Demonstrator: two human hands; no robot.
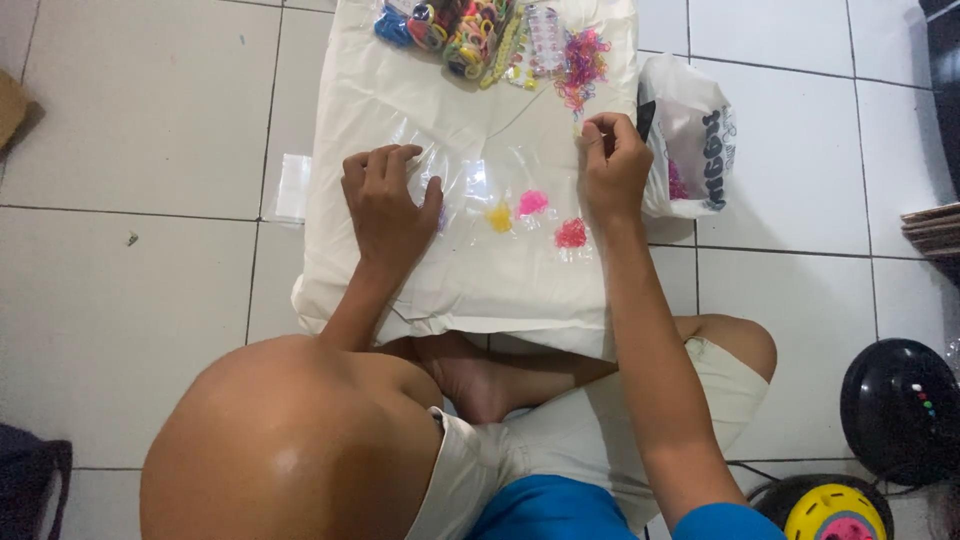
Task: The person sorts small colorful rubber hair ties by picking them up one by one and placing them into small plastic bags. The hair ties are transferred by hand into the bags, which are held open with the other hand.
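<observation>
Nearest us, folded legs in pale shorts (600, 420) rest on the white tiled floor (150, 150). Just beyond, a white cushion-like pad (460, 290) carries a clear plastic sheet (480, 150). Our left hand (388, 205) lies on that sheet with its fingers (385, 160) curled down together, pressing it flat; we see nothing held in them. Our right hand (612, 170) has its fingers (600, 128) pinched together at the sheet's right edge, apparently on something very small, though we cannot tell what. Between the hands sit three little heaps of tiny rubber bands: yellow (499, 217), pink (532, 203) and red (571, 234). We judge them light, soft, stretchy and apt to scatter, best taken by a fingertip pinch. Farther off lie a pink-orange tangle of bands (582, 62) and packets of mixed colours (460, 25). A white plastic bag (690, 140) rests beside the pad.
</observation>
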